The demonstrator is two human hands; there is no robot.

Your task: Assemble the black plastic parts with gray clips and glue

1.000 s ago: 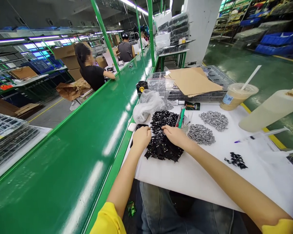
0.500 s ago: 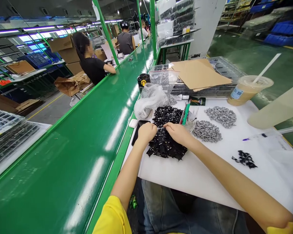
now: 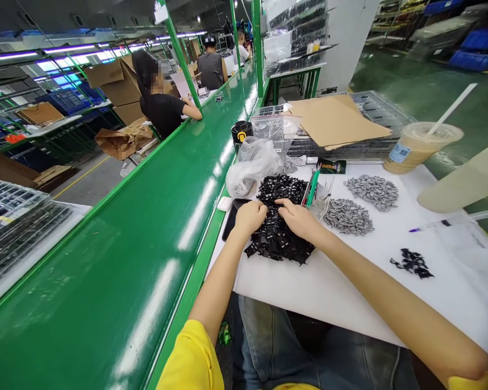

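Note:
A heap of small black plastic parts lies on the white table in front of me. My left hand rests on the heap's left side with fingers curled into the parts. My right hand sits on the heap's middle, fingers bent down and pinched among the pieces. The fingertips of both hands nearly meet. What each hand grips is hidden by the knuckles. A dark phone lies just left of my left hand.
Two piles of grey metal parts lie to the right, a small black cluster farther right. A plastic bag, tools, an iced drink, cardboard on trays stand behind. A green conveyor runs left; people sit along it.
Both hands have drawn closer together over the black heap, fingers curling in. The camera view has shifted slightly; the heap stays in place.

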